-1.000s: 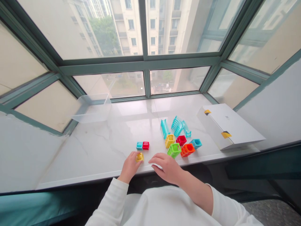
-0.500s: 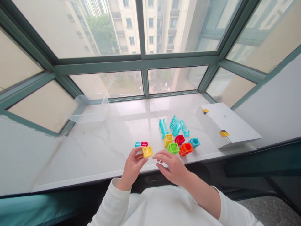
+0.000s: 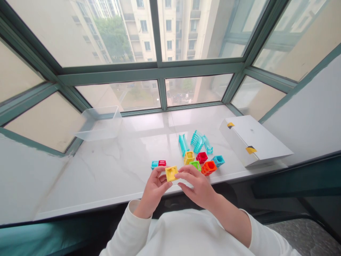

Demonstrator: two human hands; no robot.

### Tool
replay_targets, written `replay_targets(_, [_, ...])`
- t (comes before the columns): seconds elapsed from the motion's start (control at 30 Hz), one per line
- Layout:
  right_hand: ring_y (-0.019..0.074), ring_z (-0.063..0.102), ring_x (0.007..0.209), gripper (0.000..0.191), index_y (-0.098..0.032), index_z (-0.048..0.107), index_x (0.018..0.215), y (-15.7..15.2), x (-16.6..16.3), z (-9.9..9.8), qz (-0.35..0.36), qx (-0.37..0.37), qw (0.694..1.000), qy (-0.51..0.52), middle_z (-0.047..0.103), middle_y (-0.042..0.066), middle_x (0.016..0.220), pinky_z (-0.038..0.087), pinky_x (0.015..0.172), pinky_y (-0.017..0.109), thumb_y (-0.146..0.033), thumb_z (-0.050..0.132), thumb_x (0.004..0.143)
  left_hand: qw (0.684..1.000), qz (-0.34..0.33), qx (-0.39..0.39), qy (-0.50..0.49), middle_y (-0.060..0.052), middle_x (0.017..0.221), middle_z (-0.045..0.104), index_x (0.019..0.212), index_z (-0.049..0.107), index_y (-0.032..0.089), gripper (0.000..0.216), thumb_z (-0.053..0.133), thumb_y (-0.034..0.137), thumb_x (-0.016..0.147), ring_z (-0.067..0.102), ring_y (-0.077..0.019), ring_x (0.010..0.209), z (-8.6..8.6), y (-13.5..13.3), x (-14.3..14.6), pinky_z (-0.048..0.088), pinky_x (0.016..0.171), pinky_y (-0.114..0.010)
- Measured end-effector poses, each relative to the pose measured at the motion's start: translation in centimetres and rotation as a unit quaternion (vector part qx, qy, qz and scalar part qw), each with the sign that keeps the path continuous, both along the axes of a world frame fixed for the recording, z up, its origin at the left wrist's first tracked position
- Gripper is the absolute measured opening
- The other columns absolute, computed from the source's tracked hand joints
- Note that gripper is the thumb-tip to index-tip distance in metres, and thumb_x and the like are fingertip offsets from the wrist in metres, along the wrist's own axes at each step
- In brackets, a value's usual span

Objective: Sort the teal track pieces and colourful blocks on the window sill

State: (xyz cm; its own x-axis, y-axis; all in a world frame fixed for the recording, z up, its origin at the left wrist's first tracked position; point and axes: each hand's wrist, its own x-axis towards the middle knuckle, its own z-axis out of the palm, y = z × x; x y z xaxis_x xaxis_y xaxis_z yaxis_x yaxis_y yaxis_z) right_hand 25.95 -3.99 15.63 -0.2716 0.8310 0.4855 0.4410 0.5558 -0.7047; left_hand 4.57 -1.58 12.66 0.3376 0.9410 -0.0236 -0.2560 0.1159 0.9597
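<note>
A yellow toy block (image 3: 171, 174) is held up over the counter's front edge, its hollowed square face turned towards me. The fingers and thumb of my left hand (image 3: 154, 190) grip it from the left. Fingertips of my right hand (image 3: 198, 186) reach its right edge and appear to touch it, the thumb apart below. Just behind my left hand lie a small blue block (image 3: 155, 164) and a red block (image 3: 162, 163), side by side. My right hand partly covers a green block (image 3: 196, 165); beside it stands an orange block (image 3: 209, 168).
Further back are a second yellow block (image 3: 189, 157), a second red block (image 3: 201, 157) and a larger blue block (image 3: 218, 160). Clear teal track pieces (image 3: 197, 141) lie behind them. A transparent bin (image 3: 99, 135) stands left, a white box (image 3: 255, 140) right, on the marble counter (image 3: 106, 177).
The yellow block has shifted slightly right and its face has turned. My right hand's fingertips have come from a small gap up to its edge.
</note>
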Motion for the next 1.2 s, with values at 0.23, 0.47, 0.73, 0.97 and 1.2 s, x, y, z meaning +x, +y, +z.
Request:
replay_targets(0.23, [0.0290,0.059,0.124,0.048,-0.032,0.061,0.137,0.2,-0.1,0.3,-0.010,0.086,0.994,-0.063,0.061,0.010,0.134,0.055,0.104,0.049,-0.017,0.067,0.092,0.994,0.020,-0.067,-0.085,-0.008,0.128,0.069,0.119,0.059,0.027,0.046,0.086,0.036,0.083,0.066,-0.0264,0.116,0.6,-0.2,0.5,0.057,0.096,-0.043])
replay_targets(0.47, [0.0254,0.062,0.120,0.053,-0.032,0.053,0.145,1.0,0.6,0.5,-0.018,0.074,0.995,-0.065,0.064,0.008,0.130,0.055,0.101,0.044,-0.012,0.058,0.097,0.987,-0.014,-0.121,-0.102,-0.005,0.108,0.070,0.113,0.066,0.023,0.044,0.081,0.053,0.084,0.067,-0.0213,0.101,1.3,0.4,2.2,0.054,0.087,-0.032])
replay_targets(0.73, [0.0277,0.066,0.118,0.054,-0.031,0.051,0.148,2.9,4.4,1.3,-0.091,-0.042,0.993,-0.059,0.068,0.008,0.132,0.056,0.102,0.044,-0.039,0.068,0.097,0.995,-0.040,-0.068,-0.055,-0.009,0.114,0.073,0.113,0.071,0.021,0.040,0.071,0.054,0.093,0.069,-0.0239,0.105,1.2,3.2,3.2,0.054,0.096,-0.039])
replay_targets(0.97, [0.0236,0.069,0.099,0.043,-0.028,0.056,0.143,5.1,8.3,1.9,-0.195,-0.128,0.972,-0.021,0.068,0.008,0.126,0.057,0.093,0.041,-0.040,0.055,0.101,0.995,0.013,0.002,0.102,-0.008,0.116,0.070,0.117,0.064,0.022,0.033,0.074,0.039,0.091,0.069,-0.0216,0.104,-2.6,7.4,4.9,0.056,0.098,-0.042])
replay_targets(1.2, [0.0277,0.063,0.120,0.039,-0.027,0.064,0.132,7.7,9.8,-0.5,-0.182,-0.140,0.972,-0.048,0.067,0.008,0.128,0.052,0.101,0.046,-0.027,0.052,0.096,0.929,0.013,0.251,0.271,-0.007,0.134,0.063,0.136,0.056,0.030,0.052,0.076,0.023,0.088,0.062,-0.0250,0.124,-5.6,9.5,7.7,0.053,0.107,-0.047])
